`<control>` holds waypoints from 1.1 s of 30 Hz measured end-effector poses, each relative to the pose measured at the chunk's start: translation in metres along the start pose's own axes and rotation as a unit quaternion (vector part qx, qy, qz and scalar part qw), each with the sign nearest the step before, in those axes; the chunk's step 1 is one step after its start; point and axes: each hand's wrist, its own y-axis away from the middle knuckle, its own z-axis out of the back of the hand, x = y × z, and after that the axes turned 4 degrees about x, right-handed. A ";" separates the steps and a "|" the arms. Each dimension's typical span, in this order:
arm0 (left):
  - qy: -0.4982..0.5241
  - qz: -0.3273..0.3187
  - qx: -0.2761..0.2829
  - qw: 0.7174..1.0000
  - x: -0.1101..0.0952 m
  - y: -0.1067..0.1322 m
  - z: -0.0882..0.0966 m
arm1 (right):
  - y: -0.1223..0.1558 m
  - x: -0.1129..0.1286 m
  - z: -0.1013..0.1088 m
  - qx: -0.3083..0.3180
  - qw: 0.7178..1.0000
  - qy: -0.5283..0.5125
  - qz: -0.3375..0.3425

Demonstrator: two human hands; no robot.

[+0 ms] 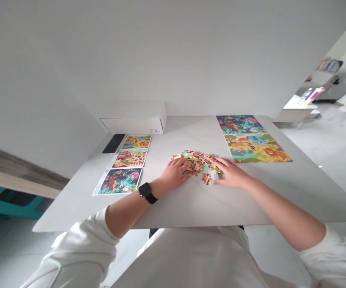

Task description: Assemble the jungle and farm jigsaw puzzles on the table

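A heap of colourful puzzle pieces (197, 160) lies in the middle of the white table (191, 200). My left hand (174, 173), with a black watch (147, 192) on its wrist, rests flat on the heap's left side, fingers stretched out. Over on the heap's right side lies my right hand (232, 174), fingers also spread flat and touching the pieces. Neither hand grips a piece.
A finished colourful puzzle (251, 140) lies at the back right of the table. Three picture cards (125, 165) lie in a column at the left, beside a dark phone (113, 144). A white box (135, 118) stands at the back against the wall.
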 end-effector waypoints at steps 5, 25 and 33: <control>-0.058 0.032 -0.013 0.998 -0.017 -0.008 0.003 | 0.002 0.002 -0.010 -0.029 1.000 -0.005 -0.010; -0.034 -0.062 -0.003 0.998 -0.048 -0.025 -0.013 | -0.042 0.012 0.045 0.120 0.747 -0.533 -0.379; -0.045 -0.065 -0.046 0.996 -0.045 -0.019 -0.020 | -0.062 0.031 0.035 0.160 0.773 -0.489 -0.371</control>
